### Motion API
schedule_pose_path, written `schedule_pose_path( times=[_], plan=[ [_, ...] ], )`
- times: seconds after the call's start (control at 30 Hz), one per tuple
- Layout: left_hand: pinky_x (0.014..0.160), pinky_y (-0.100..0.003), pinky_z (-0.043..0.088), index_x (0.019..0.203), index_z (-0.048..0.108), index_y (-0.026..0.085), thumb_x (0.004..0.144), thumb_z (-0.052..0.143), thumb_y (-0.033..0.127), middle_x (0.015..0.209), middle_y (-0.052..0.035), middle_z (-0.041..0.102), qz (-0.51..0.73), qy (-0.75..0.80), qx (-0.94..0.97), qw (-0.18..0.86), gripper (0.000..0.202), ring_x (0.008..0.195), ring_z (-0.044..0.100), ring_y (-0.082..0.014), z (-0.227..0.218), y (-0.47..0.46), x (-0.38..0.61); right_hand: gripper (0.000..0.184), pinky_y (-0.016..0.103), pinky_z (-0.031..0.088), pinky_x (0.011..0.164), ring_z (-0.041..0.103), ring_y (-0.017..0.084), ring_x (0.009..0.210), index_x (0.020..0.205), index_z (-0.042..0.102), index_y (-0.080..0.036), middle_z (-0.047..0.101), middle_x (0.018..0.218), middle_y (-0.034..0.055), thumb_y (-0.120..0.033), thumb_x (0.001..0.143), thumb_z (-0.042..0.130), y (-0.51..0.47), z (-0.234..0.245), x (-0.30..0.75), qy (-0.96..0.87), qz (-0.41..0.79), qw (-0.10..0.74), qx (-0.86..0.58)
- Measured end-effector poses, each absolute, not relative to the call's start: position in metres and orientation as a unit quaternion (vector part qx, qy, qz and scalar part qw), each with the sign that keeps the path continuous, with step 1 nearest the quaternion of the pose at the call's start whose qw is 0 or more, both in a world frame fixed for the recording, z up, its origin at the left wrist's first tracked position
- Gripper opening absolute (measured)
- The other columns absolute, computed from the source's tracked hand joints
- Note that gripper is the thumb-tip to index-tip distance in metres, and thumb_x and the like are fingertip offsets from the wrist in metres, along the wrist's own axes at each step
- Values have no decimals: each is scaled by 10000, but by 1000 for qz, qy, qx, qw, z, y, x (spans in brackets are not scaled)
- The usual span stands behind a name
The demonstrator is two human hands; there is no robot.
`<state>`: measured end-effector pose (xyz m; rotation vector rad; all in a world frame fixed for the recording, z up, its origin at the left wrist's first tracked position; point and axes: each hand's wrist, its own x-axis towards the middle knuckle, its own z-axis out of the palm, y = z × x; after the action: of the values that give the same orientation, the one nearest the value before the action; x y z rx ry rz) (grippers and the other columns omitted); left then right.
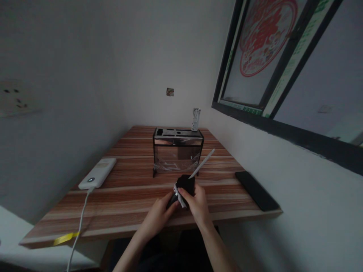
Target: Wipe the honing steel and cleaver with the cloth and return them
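Your left hand (160, 210) and right hand (198, 202) both grip a black thing (187, 183), and a see-through box (178, 142) stands just past them.

- what fills the middle of the frame?
- a striped wooden table (133, 166), brown and narrowing toward the pale back wall (153, 56).
- and the sides?
- a grey wall (70, 94) with a socket (17, 99) at far left; a dark-framed window (286, 71) at upper right, a red round pattern (266, 37) on its pane.
- the light?
- dim, with a brighter patch (14, 234) at lower left.
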<state>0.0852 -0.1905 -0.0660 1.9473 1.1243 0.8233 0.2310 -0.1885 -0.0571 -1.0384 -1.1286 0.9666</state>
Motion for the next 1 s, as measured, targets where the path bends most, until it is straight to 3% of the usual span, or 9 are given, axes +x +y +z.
schedule_pose_path(
  times=[0.33,0.47,0.6,0.77,0.9,1.0],
  plan=[
    [855,-301,441,1192,560,162,873,469,375,1052,-72,667,349,392,741,419,395,962,587,-234,-63,-192,80,319,306,514,714,660,221,814,933,671,-158,718,881,69,-336,676,734,-183,-57,234,-488,441,618,-431],
    [620,-235,456,1173,557,132,842,511,436,867,-54,660,356,406,705,460,452,697,560,-164,-65,-192,77,293,296,516,709,660,207,795,915,673,-169,720,851,53,-320,673,742,-183,-51,236,-503,458,610,-406],
    [426,-177,341,1077,539,126,823,516,515,587,45,511,347,384,664,539,465,461,404,-81,-68,-192,75,320,304,522,742,662,207,831,951,663,-188,720,896,44,-294,663,752,-182,-42,238,-520,486,595,-372],
    [352,-162,276,776,482,151,855,391,593,506,65,418,334,336,641,603,457,384,336,-55,-70,-193,77,344,287,525,729,660,189,794,924,661,-205,716,868,13,-257,608,786,-175,-43,238,-517,517,594,-336],
    [325,-161,182,761,489,148,843,412,603,464,91,342,338,351,641,594,469,361,241,-40,-68,-193,78,313,278,536,653,655,181,730,894,661,-198,710,825,17,-253,611,783,-170,-48,239,-501,534,602,-318],
    [329,-167,153,736,471,159,802,438,646,458,100,317,331,357,635,600,493,365,220,-37,-63,-193,79,258,239,504,507,620,150,584,834,651,-184,693,724,13,-258,623,778,-166,-49,244,-485,531,620,-314]
  ],
)
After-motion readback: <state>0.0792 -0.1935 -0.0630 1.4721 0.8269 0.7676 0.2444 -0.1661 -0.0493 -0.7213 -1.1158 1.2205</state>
